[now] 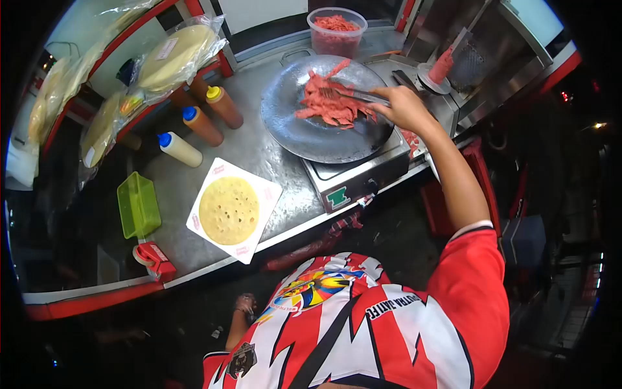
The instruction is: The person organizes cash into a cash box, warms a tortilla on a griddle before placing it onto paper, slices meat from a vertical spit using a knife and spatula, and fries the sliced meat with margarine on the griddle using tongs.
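Observation:
Metal tongs are in my right hand, its fingers wrapped round them. Their tips rest in a heap of red meat strips on the round dark griddle pan. This pan sits on a steel stove. My left hand hangs low beside my body, below the counter edge; it is small and dim, and its fingers cannot be made out. A flatbread lies on white printed paper left of the stove.
Three sauce bottles stand left of the pan. A tub of red meat is behind it. Further left are a green basket, a red tape dispenser and bagged flatbreads. A meat spit stands at the back right.

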Motion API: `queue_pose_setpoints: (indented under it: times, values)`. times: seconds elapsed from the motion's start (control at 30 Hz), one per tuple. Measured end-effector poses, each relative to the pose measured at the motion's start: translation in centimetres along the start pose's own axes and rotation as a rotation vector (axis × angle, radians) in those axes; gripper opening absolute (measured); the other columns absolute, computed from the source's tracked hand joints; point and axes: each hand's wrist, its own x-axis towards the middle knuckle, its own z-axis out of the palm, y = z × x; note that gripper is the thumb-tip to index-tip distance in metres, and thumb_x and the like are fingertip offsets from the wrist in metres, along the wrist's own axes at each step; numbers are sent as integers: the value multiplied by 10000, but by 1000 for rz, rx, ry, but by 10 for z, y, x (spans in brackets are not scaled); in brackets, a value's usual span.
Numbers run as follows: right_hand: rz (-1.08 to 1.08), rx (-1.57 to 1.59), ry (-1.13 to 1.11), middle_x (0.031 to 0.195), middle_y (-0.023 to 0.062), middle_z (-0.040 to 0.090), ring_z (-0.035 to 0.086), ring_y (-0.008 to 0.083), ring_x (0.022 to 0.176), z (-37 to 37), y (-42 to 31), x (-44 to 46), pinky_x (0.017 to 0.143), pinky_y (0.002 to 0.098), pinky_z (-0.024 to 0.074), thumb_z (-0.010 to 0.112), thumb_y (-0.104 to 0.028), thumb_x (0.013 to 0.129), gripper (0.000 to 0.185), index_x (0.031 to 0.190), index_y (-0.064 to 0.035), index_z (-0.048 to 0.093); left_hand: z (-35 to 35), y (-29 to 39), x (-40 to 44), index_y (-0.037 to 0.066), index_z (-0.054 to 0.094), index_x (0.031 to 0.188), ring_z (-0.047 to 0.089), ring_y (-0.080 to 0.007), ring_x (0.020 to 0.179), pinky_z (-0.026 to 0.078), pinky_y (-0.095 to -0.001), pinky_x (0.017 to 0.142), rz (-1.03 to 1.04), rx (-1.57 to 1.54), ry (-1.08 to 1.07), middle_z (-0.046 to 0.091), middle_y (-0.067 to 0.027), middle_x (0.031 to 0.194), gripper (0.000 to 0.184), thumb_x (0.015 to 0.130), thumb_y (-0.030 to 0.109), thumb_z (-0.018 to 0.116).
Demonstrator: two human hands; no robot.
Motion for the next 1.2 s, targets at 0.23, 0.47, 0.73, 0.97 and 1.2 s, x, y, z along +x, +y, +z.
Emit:
queue_pose_setpoints:
  times: [0.23,0.47,0.73,0.97,1.2]
  values:
    - [57,-94,41,1055,210,742,705,421,935,-54,-20,-13,825,487,560,761,-380,901,410,1192,-91,749,-10,-33,0,132,644,1132,677,-191,657,567,-362,542,-305,-623,138,686,-70,822,184,949,144,658]
    - [74,7,16,895,151,693,688,389,821,-5,-21,-68,736,481,545,751,-370,921,385,1233,-147,735,0,-2,0,124,604,1211,677,-183,669,554,-356,518,-265,-635,92,676,-72,832,279,941,124,675]
    - [11,91,39,1051,237,735,698,435,933,-4,37,-27,821,499,548,733,-374,927,425,1197,-46,748,18,39,0,103,624,1188,674,-165,677,543,-333,526,-172,-726,168,676,-65,827,266,928,120,679]
    - [-63,133,10,984,227,743,706,438,887,-42,58,2,826,485,559,750,-373,916,430,1203,-53,749,60,46,-3,125,634,1188,691,-214,671,588,-360,592,-226,-656,202,720,-108,880,283,917,104,715]
    - [-74,89,-134,1053,222,743,705,421,971,-61,27,14,880,468,557,787,-328,881,386,1168,-72,773,76,40,-12,101,660,1178,734,-236,901,606,-382,793,-252,-550,169,742,-114,1004,249,939,164,686]
